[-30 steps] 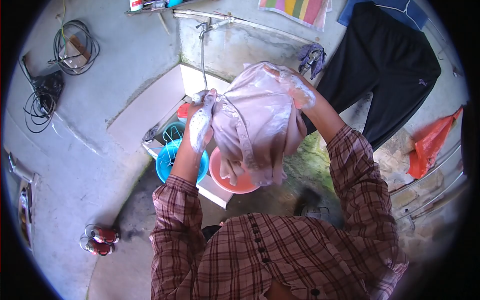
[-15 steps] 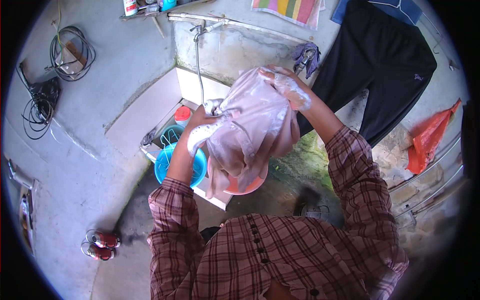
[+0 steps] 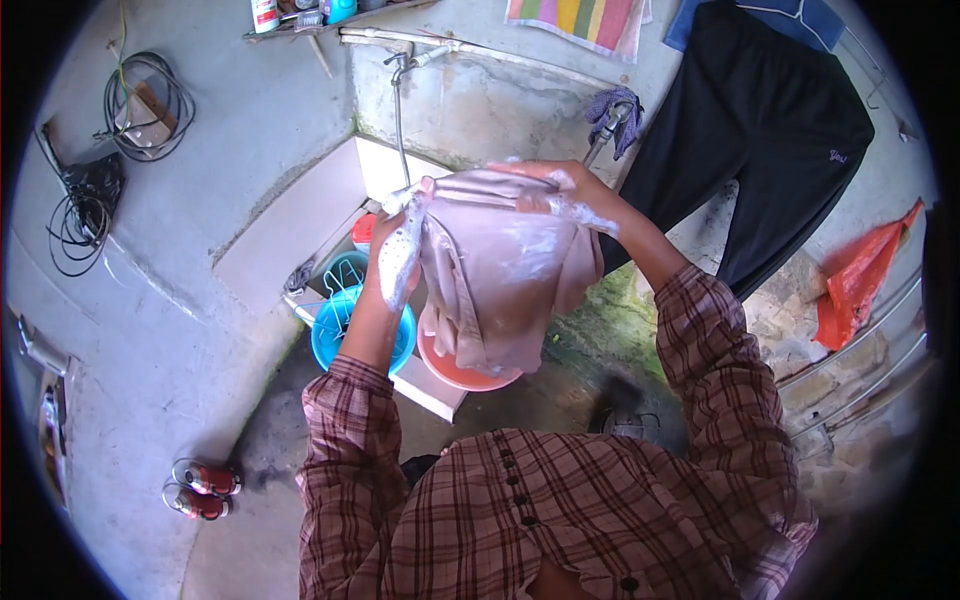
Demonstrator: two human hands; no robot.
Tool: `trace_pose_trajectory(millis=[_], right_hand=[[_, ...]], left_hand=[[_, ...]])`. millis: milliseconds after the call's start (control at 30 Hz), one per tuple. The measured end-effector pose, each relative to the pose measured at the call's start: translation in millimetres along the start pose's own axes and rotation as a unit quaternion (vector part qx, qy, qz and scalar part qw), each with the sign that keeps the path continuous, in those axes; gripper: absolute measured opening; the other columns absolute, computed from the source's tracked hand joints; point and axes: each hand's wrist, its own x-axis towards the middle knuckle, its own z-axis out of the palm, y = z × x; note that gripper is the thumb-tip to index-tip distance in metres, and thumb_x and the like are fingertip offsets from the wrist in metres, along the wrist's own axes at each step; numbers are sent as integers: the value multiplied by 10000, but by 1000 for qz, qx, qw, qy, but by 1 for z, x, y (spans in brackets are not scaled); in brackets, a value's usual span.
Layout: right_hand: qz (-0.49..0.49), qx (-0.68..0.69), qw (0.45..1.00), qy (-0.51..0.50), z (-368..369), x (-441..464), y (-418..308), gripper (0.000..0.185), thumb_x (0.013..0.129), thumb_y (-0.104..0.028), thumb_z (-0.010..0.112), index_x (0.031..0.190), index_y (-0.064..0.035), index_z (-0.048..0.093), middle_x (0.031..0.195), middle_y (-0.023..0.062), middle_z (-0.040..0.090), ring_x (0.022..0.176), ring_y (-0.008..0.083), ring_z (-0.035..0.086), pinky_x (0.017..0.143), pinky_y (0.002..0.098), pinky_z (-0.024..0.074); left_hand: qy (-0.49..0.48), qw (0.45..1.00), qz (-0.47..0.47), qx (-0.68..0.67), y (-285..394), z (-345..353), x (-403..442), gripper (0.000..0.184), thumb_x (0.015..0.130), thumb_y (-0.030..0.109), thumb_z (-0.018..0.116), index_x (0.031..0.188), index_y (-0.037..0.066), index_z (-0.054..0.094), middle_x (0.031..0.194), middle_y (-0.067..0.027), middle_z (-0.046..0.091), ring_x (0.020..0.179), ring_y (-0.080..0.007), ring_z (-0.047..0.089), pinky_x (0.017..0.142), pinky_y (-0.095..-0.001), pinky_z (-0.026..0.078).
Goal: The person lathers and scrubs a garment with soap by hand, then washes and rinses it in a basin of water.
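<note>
A wet, soapy pale-pink garment hangs between my hands; its exact kind does not show. My left hand, coated in white suds, grips its upper left edge. At the upper right, my right hand is closed on the cloth, with foam on the wrist. Below the garment stands an orange-pink basin, partly covered by the hanging cloth. Just left of it, beyond my left forearm, sits a blue basin with hangers in it.
A red-lidded container stands behind the blue basin. Black trousers hang at the right, close to my right arm. A tap with a hose is on the wall. Two red flasks stand at lower left.
The garment has been spread wider and flatter, its top edge now stretched between my hands. My left hand has risen slightly, and my right hand has shifted a little lower.
</note>
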Motion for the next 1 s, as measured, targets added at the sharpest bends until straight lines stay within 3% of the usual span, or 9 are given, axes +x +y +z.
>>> trace_pose_trajectory(millis=[100, 200, 333, 500, 567, 633, 767, 967, 1000], right_hand=[[-17, -122, 990, -70, -5, -2, 1, 587, 722, -289, 783, 1244, -120, 576, 1215, 102, 598, 1112, 211, 561, 956, 314, 413], [79, -157, 983, -45, -6, -2, 14, 548, 687, -310, 806, 1125, -34, 628, 1165, 124, 617, 1030, 235, 592, 922, 293, 419], [114, -211, 971, 9, -7, -4, 7, 407, 746, -310, 766, 938, 31, 652, 978, 86, 658, 865, 199, 600, 813, 286, 440], [40, 172, 981, 80, 0, -2, 31, 352, 835, -300, 682, 963, 25, 634, 884, 32, 627, 819, 121, 562, 753, 284, 441], [61, 285, 951, 102, 4, -1, 26, 368, 857, -305, 653, 1022, 22, 626, 919, 46, 629, 842, 123, 570, 778, 293, 449], [91, 405, 903, 110, 7, 0, 28, 388, 874, -318, 627, 1057, 23, 612, 963, 67, 635, 864, 153, 595, 807, 312, 464], [75, 500, 857, 102, 22, 2, 18, 326, 882, -269, 618, 1016, 28, 618, 879, 72, 621, 824, 174, 600, 798, 325, 476], [82, 519, 814, 247, 49, 20, 62, 256, 871, -236, 642, 911, 12, 600, 801, 35, 564, 761, 155, 544, 709, 313, 454], [40, 466, 840, 276, 56, 18, 55, 181, 858, -174, 656, 887, -12, 581, 801, 23, 547, 724, 142, 510, 675, 292, 430]], left_hand=[[44, 999, -14, -12, 2, 7, 3, 117, 876, 158, 645, 917, 50, 628, 770, 46, 559, 695, -45, 483, 601, -220, 376], [68, 998, 8, 14, 0, 8, 4, 104, 881, 161, 638, 891, 58, 622, 757, 43, 547, 697, -44, 479, 594, -217, 375], [26, 997, -9, 77, -4, -1, 6, 195, 878, 210, 648, 976, 47, 606, 864, 19, 571, 795, -67, 491, 737, -219, 388], [-76, 962, 111, 237, 2, 6, 6, 261, 878, 196, 634, 1082, 39, 591, 1008, -17, 586, 917, -98, 508, 848, -250, 392], [-196, 952, 39, 231, 1, 2, 7, 372, 795, 4, 639, 1158, 14, 564, 1127, -43, 585, 1009, -109, 538, 863, -242, 427], [-201, 944, -4, 262, -2, 4, 0, 398, 750, -69, 632, 1137, 12, 585, 1091, -54, 613, 907, -113, 597, 806, -236, 468], [-130, 939, 62, 313, -43, -34, 22, 362, 753, -72, 638, 1109, -26, 590, 986, -49, 657, 863, -109, 611, 805, -225, 470], [-39, 997, 61, 8, -56, -8, 3, 117, 883, 83, 605, 968, 3, 605, 874, -18, 630, 776, -89, 568, 720, -223, 455], [-12, 998, 64, -25, -58, 0, -1, 100, 893, 103, 597, 934, 12, 602, 856, -14, 618, 764, -84, 559, 704, -225, 451]])
